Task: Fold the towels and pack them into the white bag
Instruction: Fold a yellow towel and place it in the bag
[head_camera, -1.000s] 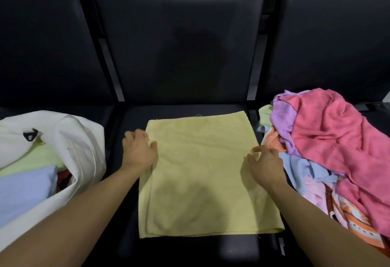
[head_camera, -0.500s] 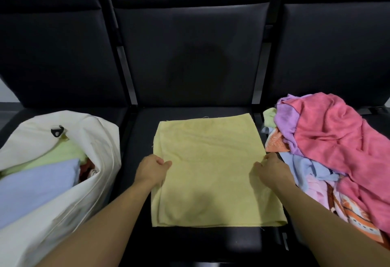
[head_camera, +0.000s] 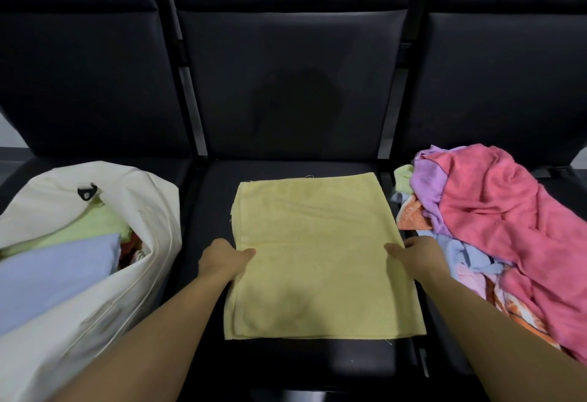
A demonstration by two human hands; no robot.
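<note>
While your two hands sit at the middle of the frame, one yellow towel (head_camera: 320,255) lies flat between them on the centre seat (head_camera: 286,360) of three dark seats in a row. Your left hand (head_camera: 222,260) pinches the towel's left edge about halfway down, thumb on top of the cloth and the other fingers curled under the edge. Your right hand (head_camera: 416,257) does the same on the right edge, thumb lying on the yellow cloth and the fingers curled beneath, out of sight. That towel shows doubled layers along its left side and near corner, so it is already folded at least once. At the lower left of the frame stands one white bag (head_camera: 73,322), its mouth open toward you, with one black clip (head_camera: 85,192) near the top rim. Inside it you can count two folded towels plainly, a light blue one (head_camera: 54,277) in front and a pale green one (head_camera: 92,226) behind it; more cloth in red shows deeper in, too hidden to count. At the right of the frame one loose pile (head_camera: 476,242) rests on the right-hand seat, just beside your right hand, with one large pink towel (head_camera: 514,220) draped on top, one purple piece (head_camera: 428,191) at its left, and orange, blue and patterned cloth beneath.
</note>
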